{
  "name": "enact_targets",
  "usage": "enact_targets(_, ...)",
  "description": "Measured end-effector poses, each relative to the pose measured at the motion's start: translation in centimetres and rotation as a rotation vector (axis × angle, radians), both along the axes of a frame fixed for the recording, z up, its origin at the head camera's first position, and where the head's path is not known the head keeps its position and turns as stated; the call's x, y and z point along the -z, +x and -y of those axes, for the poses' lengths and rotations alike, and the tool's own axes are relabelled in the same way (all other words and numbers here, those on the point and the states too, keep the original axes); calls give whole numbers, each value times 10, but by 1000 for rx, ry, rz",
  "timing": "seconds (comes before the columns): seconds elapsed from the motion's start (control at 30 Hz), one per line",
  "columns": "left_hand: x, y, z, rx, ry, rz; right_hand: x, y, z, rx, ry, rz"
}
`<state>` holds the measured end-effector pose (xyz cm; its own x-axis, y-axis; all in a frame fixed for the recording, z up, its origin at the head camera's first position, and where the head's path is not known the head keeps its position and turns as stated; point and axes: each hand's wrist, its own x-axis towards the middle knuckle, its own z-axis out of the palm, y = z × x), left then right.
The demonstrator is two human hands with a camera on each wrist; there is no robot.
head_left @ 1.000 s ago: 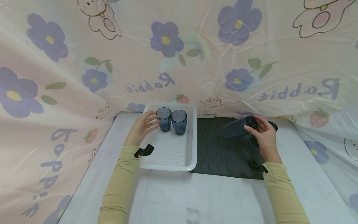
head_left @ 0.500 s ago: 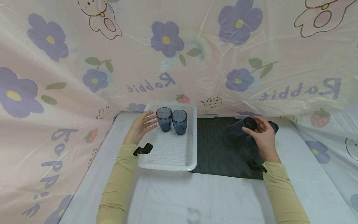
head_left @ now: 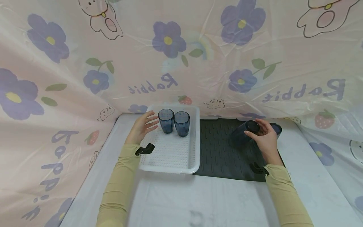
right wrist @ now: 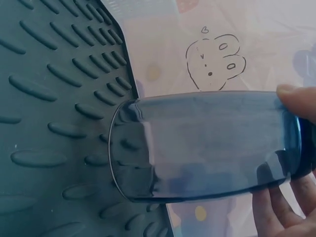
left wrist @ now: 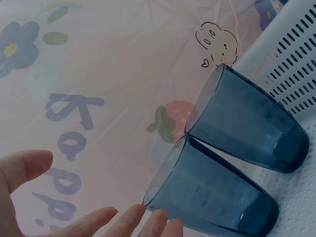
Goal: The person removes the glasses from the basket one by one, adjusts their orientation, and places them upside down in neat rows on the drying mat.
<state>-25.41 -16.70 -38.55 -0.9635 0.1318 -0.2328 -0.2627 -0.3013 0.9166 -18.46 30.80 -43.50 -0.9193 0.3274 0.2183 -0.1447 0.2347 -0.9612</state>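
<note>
My right hand [head_left: 267, 138] grips a dark blue drinking glass [head_left: 243, 135] near its base, thumb on one side and fingers on the other. The glass is tilted, base up, its mouth pointing down and left at the dark ribbed mat [head_left: 218, 154]. In the right wrist view the glass [right wrist: 212, 148] looks see-through, its rim close over the mat's bumps. Beyond that hand stands another dark glass [head_left: 275, 128], partly hidden. My left hand [head_left: 139, 129], fingers spread and holding nothing, is beside two upright blue glasses [head_left: 166, 121] in the white perforated basket [head_left: 170, 159].
Basket and mat lie side by side on a white-covered table [head_left: 227, 201]. A printed curtain [head_left: 198, 72] with flowers and rabbits rises behind them and along both sides. Each wrist carries a black strap mount [head_left: 146, 149].
My right hand has tipped its glass more steeply, base up, and lowered it slightly. The left hand has drifted a little left, away from the glasses in the basket.
</note>
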Motion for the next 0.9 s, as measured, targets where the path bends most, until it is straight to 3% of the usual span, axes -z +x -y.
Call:
enact_targets(0.27, 3, -5, 2, 1, -50, -6, -6, 5, 5, -4, -14, -23)
enact_targets(0.43, 3, -8, 1, -11, -88, 5, -15, 12, 13, 0, 33, -29)
enact_targets(0.9, 6, -21, -3, -15, -201, 51, -14, 13, 14, 18, 115, 0)
